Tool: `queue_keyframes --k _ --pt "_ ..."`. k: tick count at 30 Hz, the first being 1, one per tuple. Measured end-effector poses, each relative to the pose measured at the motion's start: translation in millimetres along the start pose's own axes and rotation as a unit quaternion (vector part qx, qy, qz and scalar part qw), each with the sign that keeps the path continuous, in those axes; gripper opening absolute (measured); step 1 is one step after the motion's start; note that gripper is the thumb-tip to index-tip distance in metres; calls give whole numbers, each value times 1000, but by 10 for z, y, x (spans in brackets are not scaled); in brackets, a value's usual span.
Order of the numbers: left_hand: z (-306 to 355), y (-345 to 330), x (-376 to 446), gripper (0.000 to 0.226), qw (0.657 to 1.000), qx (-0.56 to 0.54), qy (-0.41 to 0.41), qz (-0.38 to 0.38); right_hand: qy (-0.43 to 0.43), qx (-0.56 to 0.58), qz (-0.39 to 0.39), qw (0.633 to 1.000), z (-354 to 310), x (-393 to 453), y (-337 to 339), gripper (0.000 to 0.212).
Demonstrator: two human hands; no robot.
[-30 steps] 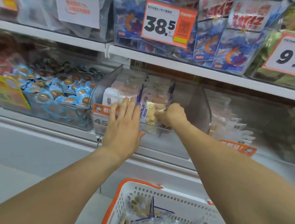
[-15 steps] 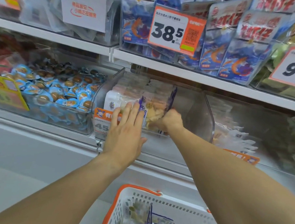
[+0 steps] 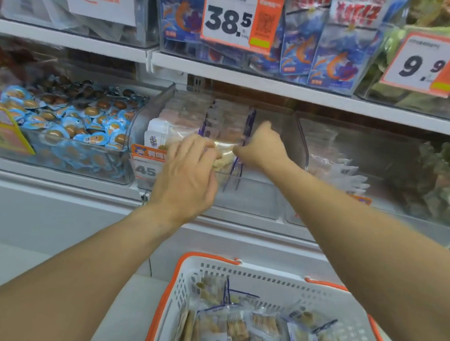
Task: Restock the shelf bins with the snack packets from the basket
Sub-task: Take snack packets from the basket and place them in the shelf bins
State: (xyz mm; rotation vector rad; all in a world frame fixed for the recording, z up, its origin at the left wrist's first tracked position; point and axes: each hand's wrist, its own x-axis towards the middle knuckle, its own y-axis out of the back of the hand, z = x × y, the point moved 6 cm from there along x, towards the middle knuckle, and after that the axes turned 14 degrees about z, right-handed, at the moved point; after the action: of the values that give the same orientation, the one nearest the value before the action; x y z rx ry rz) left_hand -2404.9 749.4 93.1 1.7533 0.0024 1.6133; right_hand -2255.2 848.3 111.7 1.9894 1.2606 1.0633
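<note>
Both hands sit higher against the clear bin than half a second ago: the left hand [image 3: 188,175], then flat with straight fingers on the bin's front, now has its fingers bent over the front rim, and the right hand, then lower at the front packets, now reaches deeper inside. At frame centre, the clear middle bin [image 3: 270,201] stands on the lower shelf [image 3: 54,182] and holds rows of upright snack packets [image 3: 222,121]. The left hand's curled fingers rest on the front packet [image 3: 224,154], a clear pouch with pale contents, though whether they pinch it cannot be told. The right hand [image 3: 263,149] is clenched around the right edge of the same front packet, thumb side toward the left hand. An orange price label [image 3: 144,163] reading 45 is fixed to the bin's front, partly covered by the left hand. At lower centre, the white basket [image 3: 236,277] with orange rim holds more snack packets lying loose. Left of the middle bin, a second bin contains blue-wrapped eggs [image 3: 68,118]. On the upper shelf [image 3: 253,83], blue shrimp packets [image 3: 334,57] stand behind a price tag [image 3: 240,16] marked 38.5; a tag [image 3: 429,63] marked 9.9 hangs at upper right.
</note>
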Motion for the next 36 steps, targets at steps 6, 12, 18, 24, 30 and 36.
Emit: queue_keyframes --k 6,12,18,24,30,36 --pt "312 -351 -601 18 957 -85 62 -271 241 190 138 942 398 -1185 332 11" --pt "812 -880 -2635 34 765 -63 204 -608 2 41 -236 971 1941 -2553 -1203 6" --pt "1256 -837 -3750 50 707 -35 219 -672 -10 -41 -476 878 2625 -3785 -1818 41" --pt "1463 -887 -3979 58 644 40 128 -753 -114 10 -627 771 2773 -4005 -1666 78" --pt "1708 -857 -3757 46 590 -38 111 -799 -140 21 -636 759 2836 -3874 -1403 45" --pt "1684 -766 -3667 55 590 -134 223 -765 -199 75 -537 816 2965 -3641 -1234 20"
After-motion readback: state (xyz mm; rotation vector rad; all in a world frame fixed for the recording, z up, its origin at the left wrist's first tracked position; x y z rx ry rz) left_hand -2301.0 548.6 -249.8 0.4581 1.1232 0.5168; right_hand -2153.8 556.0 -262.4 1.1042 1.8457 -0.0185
